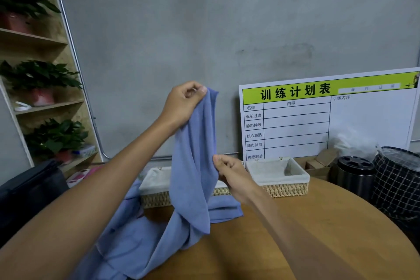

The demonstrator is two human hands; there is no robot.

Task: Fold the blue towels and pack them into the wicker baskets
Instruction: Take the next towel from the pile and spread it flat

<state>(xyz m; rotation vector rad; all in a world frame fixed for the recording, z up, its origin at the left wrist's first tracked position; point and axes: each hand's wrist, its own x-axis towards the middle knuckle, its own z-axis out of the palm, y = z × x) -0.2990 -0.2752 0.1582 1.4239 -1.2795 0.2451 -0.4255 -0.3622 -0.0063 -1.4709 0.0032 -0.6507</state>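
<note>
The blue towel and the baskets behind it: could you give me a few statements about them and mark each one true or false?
1. The left hand pinches the blue towel at its top corner, raised above the table. True.
2. The right hand rests flat on the table. False: it grips the towel's edge lower down, off the table.
3. The right wicker basket already holds a folded towel. False: only its pale lining shows inside.
4. More blue cloth lies on the table near the left wicker basket. True.
5. The whiteboard lies flat on the table. False: it stands against the wall.
</note>
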